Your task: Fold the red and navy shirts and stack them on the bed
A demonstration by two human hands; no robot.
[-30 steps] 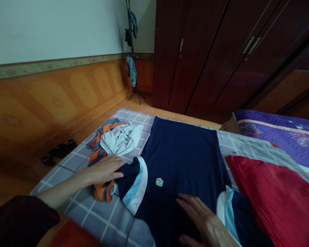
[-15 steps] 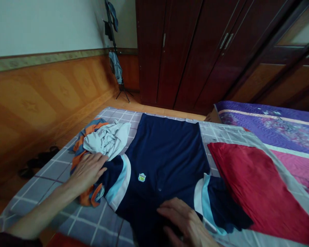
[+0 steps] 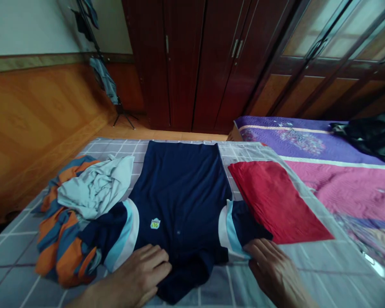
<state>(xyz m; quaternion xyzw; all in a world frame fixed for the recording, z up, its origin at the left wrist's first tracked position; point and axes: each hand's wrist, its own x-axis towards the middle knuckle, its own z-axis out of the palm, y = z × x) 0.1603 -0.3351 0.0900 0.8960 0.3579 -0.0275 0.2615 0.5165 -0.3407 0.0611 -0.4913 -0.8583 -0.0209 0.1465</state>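
A navy shirt with white and light blue bands on its sleeves lies spread on the checked bedsheet, its collar end toward me. My left hand rests at the shirt's lower left, near the shoulder, its fingers bent together over the cloth; whether it pinches any fabric is hidden. Over the right sleeve's lower edge, my right hand has its fingers closed on the cloth. A small badge shows on the chest.
An orange and blue striped cloth and a crumpled pale garment lie at left. Folded red cloth lies at right. Beyond are a dark wardrobe, a coat stand and a purple and pink bed.
My left hand has left the left sleeve and come to the shirt's shoulder. My right hand has moved right from the collar area to the right sleeve. The view has turned rightward.
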